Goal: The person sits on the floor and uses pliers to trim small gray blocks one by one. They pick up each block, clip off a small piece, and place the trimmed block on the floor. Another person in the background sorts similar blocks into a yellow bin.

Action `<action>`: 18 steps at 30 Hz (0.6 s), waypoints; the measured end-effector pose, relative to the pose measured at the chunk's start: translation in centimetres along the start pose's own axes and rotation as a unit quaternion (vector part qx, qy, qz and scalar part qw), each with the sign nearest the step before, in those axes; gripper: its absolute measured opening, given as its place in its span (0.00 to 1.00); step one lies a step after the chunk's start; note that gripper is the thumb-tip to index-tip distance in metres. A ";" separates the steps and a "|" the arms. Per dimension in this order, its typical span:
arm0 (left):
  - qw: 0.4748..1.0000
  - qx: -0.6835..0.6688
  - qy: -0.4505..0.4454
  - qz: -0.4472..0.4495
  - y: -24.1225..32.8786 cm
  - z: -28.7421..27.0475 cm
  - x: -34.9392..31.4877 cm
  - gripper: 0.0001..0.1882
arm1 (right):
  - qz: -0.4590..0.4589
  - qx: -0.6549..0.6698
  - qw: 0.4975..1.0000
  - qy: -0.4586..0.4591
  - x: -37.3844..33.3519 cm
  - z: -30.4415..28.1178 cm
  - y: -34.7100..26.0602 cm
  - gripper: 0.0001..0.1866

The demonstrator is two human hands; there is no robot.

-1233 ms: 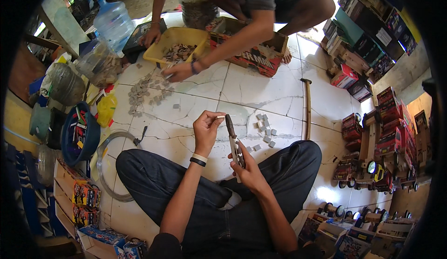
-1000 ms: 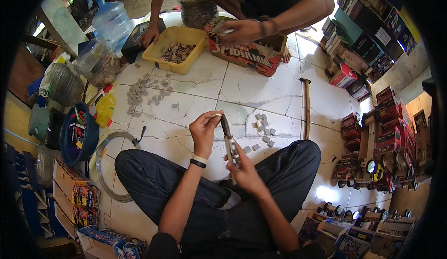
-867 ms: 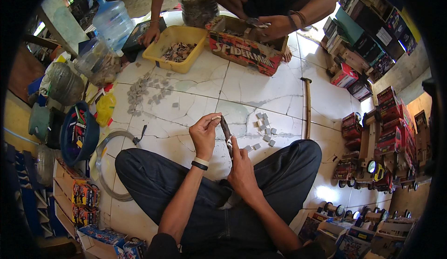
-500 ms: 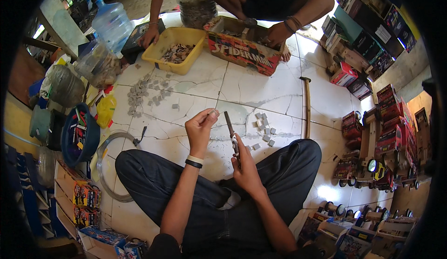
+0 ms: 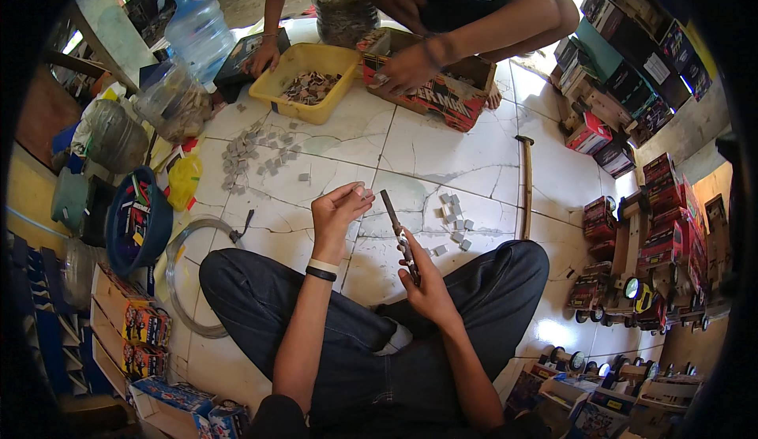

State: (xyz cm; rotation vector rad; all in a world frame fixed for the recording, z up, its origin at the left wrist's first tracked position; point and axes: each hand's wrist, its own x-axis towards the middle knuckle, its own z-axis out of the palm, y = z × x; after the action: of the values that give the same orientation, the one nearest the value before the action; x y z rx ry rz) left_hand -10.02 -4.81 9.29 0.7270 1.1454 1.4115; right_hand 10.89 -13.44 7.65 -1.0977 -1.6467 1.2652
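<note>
My left hand is raised over the tiled floor, fingertips drawn together; whatever small piece they may pinch cannot be made out. My right hand is closed around the patterned handle of a dark flat-bladed tool. Its blade points up and slightly left, apart from the left fingertips. Just beyond my right knee lie several small grey blocks. A larger scatter of similar grey pieces is spread farther off to the left.
Across from me a crouching person reaches over a printed box beside a yellow tub of small pieces. A hammer lies right. Coiled wire and a blue basin are left. Wheeled toy trucks line the right.
My left fingers have loosened and turned slightly, while the tool stays in my right hand. The other person's hand has moved left across the printed box. The view has shifted slightly.
</note>
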 end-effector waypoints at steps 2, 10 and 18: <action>1.000 0.002 -0.003 0.003 -0.2 0.1 0.0 0.20 | -0.003 -0.011 1.000 -0.003 0.0 0.0 -0.1 0.41; 0.997 0.017 0.002 0.072 -1.7 1.5 -0.5 0.15 | 0.022 -0.072 0.997 0.000 -0.2 0.6 -1.3 0.44; 0.974 0.168 0.042 0.144 -2.4 1.7 -0.8 0.11 | 0.057 -0.196 0.979 0.002 -0.2 0.4 -3.8 0.43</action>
State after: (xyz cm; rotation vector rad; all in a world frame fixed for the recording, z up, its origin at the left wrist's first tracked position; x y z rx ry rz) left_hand -7.41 -5.39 7.78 1.1167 1.4066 1.5141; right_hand 9.96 -14.28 11.26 -1.4463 -1.9048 1.0276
